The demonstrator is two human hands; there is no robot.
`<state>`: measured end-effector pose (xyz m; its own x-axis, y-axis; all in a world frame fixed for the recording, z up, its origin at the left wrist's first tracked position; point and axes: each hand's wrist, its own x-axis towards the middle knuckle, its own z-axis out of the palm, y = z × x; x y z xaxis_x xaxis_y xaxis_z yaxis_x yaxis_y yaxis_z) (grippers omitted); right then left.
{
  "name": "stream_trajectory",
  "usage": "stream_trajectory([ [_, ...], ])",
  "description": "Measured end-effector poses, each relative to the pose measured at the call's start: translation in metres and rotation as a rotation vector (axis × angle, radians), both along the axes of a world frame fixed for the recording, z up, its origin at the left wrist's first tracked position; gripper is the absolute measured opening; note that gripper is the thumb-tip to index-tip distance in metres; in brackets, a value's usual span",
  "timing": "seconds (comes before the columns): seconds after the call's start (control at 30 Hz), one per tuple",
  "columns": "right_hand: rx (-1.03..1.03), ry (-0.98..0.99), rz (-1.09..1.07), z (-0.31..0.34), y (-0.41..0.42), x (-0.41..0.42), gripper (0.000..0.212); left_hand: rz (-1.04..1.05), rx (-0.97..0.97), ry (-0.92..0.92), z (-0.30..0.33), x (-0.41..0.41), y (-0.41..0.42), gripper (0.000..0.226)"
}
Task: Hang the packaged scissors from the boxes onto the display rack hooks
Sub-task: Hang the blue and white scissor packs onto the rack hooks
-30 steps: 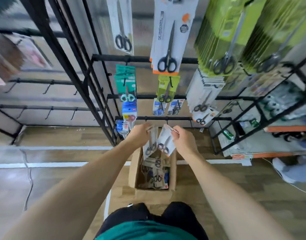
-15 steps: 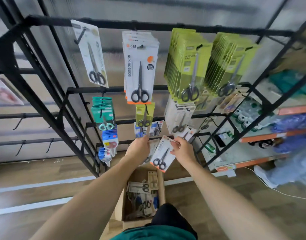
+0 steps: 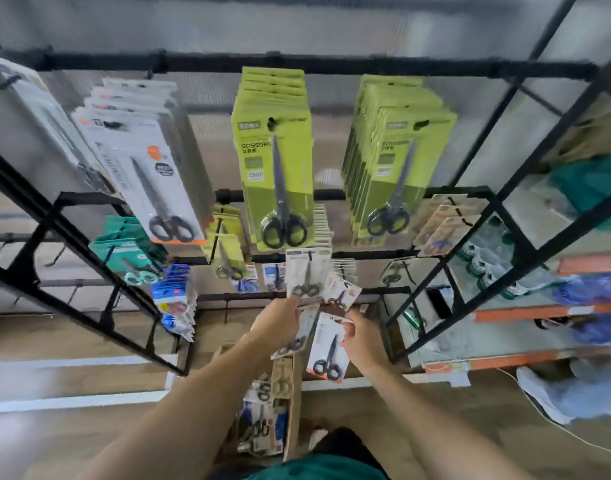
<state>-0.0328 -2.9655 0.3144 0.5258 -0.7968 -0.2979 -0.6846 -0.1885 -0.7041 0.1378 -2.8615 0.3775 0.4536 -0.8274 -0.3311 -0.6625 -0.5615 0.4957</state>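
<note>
Two scissor packs are held up near the rack's (image 3: 331, 69) lower middle rail, above the box (image 3: 290, 403): one pack (image 3: 326, 351) pinched at its top corner by the right hand (image 3: 363, 344), the other (image 3: 302, 332) gripped by the left hand (image 3: 278, 323). Light, stiff card is judged likely — slippery where plastic-faced. Best taken by the top edge, beside the hang hole — clear of the hook.

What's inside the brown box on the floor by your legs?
Inside the brown cardboard box lie more packaged scissors with black handles, piled loosely. How many, and what lies underneath, is hidden by the top packs and the box wall.
</note>
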Motion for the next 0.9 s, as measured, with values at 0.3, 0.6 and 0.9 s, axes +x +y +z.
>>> stream_trajectory([
  [0.3,0.045,0.013,-0.139,-0.001,-0.046,-0.017,0.009,-0.011,0.077,-0.093,-0.007,-0.031,-0.044,0.014],
  [0.6,0.198,0.071,-0.19,-0.041,-0.108,-0.016,0.029,0.087,0.285,-0.091,-0.027,-0.05,-0.101,0.018],
  [0.9,0.29,0.145,-0.063,-0.084,-0.163,0.015,0.028,0.225,0.264,-0.128,-0.042,-0.066,-0.134,0.019],
])
